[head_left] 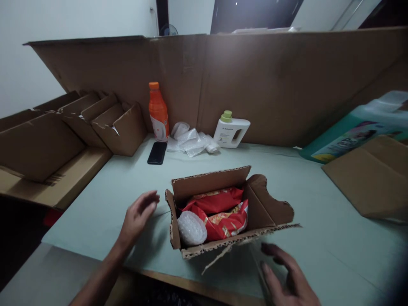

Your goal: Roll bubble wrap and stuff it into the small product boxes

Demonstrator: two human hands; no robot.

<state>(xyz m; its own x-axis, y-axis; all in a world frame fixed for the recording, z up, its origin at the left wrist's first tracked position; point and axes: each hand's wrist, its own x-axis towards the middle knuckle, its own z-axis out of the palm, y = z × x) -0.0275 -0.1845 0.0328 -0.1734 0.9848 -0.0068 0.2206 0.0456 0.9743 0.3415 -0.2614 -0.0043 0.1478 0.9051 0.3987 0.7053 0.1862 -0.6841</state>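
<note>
An open cardboard box (259, 206) with raised, ragged flaps stands on the pale green table. Inside it lie red food packets (219, 202) and a bubble-wrapped roll (191, 228) in the near left corner. My left hand (139, 214) is just left of the box, apart from it, fingers stretched out and holding nothing. Close to the near right corner of the box, my right hand (285, 274) has its thumb and fingers apart, with nothing plainly held. A torn cardboard strip (216, 259) hangs off the box's near edge.
Behind the box are an orange bottle (158, 112), a phone (157, 153), crumpled bubble wrap (193, 141) and a white jug (231, 131). Cardboard boxes (119, 131) line the left. At right, a green liquid bottle (353, 127) lies behind a cardboard piece (372, 178). A cardboard wall (270, 80) closes the back.
</note>
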